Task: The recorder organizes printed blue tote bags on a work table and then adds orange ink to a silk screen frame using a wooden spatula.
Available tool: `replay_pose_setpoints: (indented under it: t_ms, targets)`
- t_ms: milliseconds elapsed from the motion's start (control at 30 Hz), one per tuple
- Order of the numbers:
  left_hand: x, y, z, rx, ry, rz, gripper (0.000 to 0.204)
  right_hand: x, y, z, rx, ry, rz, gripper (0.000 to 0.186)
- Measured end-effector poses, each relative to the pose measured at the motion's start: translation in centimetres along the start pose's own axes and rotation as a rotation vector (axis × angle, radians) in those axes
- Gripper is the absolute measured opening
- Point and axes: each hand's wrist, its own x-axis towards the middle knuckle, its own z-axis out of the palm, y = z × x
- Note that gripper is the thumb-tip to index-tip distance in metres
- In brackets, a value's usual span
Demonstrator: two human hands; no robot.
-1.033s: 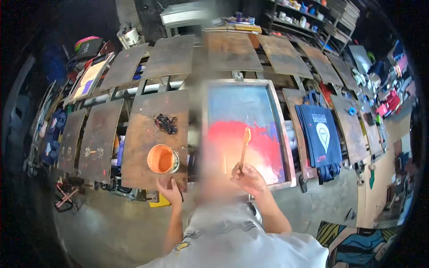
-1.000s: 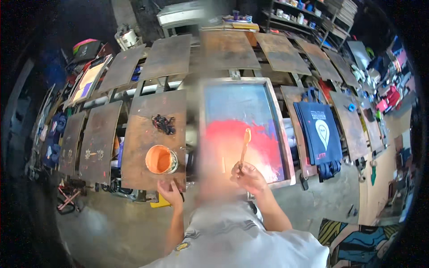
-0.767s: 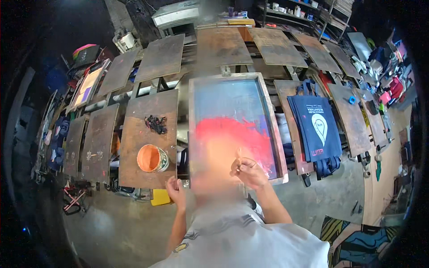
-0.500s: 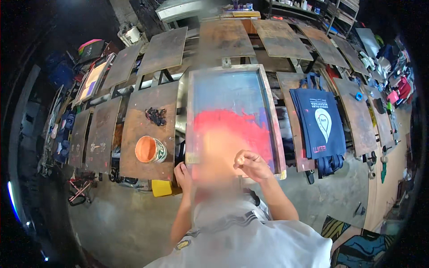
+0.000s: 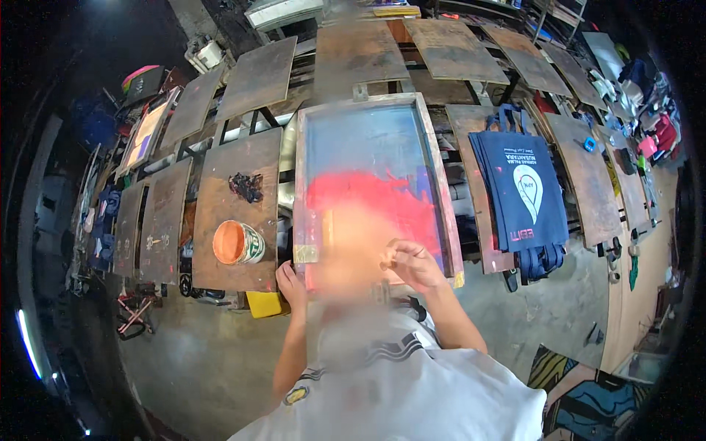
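A wooden-framed printing screen [image 5: 303, 176] lies in the middle, its mesh spread with red paint [image 5: 412, 213] over the near half. A blurred vertical band hides part of it. At the near left corner, my left hand [image 5: 293, 285] is closed around the frame's edge. Over the near right part of the mesh, my right hand [image 5: 415, 266] is raised in a pinch. A small orange-tinted thing at its fingertips is too small to name. To the left, a tub [image 5: 254, 244] with orange inside lies tipped toward me on a board, near a crumpled black thing [image 5: 245, 187].
Wooden boards [image 5: 257, 73] on metal arms surround the screen. A stack of navy tote bags [image 5: 515, 191] with a white print lies on the right board. A yellow container [image 5: 266, 303] is below the left board. Clothes and cloths pile up at the far right.
The whole view has shifted slightly, moving the screen and boards left and upward. My right hand has turned a little, still pinched; my left hand stays at the frame's corner.
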Motion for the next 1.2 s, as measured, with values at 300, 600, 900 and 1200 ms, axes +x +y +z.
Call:
replay_pose_setpoints:
  t_ms: [300, 600, 900, 1200]
  targets:
    - [0.0, 0.4, 0.1, -0.021, 0.01, -0.034, 0.037, 0.9, -4.7, 1.3, -1.016, 0.418, -0.298, 0.014]
    - [-0.1, -0.1, 0.4, -0.047, 0.04, -0.049, 0.037, 1.3, -6.9, 6.1, -1.451, 0.307, -0.717, 0.015]
    - [-0.2, 1.0, -0.3, 0.02, 0.014, 0.03, 0.038, 3.1, -4.9, 5.5, -1.363, 0.237, -0.589, 0.015]
    - [-0.3, 2.3, -0.6, -0.01, -0.016, 0.046, 0.033, 2.5, -0.8, 0.5, -1.099, 0.29, -0.086, 0.01]
